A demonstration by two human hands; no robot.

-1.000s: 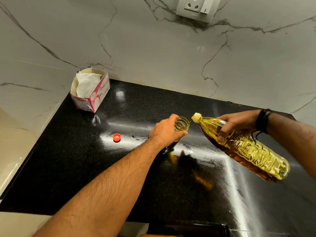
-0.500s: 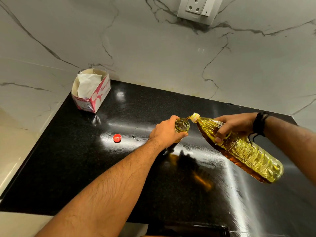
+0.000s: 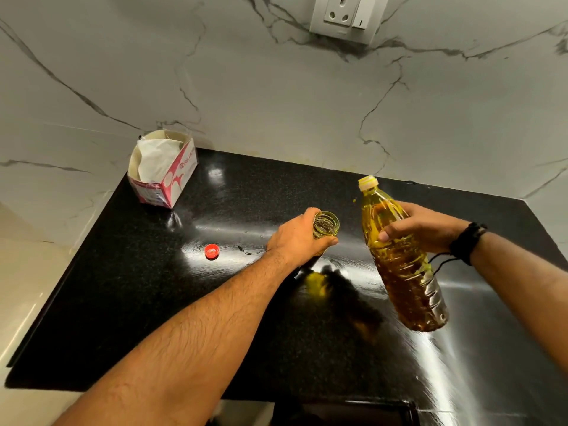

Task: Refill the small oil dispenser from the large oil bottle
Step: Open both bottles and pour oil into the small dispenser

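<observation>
Left hand (image 3: 296, 238) wrapped round small oil dispenser (image 3: 325, 224) on black counter (image 3: 129, 272), mouth open, oil visible inside. Right hand (image 3: 421, 230) gripping large oil bottle (image 3: 399, 259), near upright, just beside. Pour seemingly done; red cap (image 3: 211, 251) well apart, 2 closures likely left.

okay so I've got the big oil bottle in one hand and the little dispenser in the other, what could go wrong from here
1. The large oil bottle is uncapped and held above the black counter in the right hand; tilting it could spill oil.
2. The small dispenser, gripped by the left hand, is open-topped and could slop if jostled.
3. The red cap lies loose and could get knocked away.
</observation>
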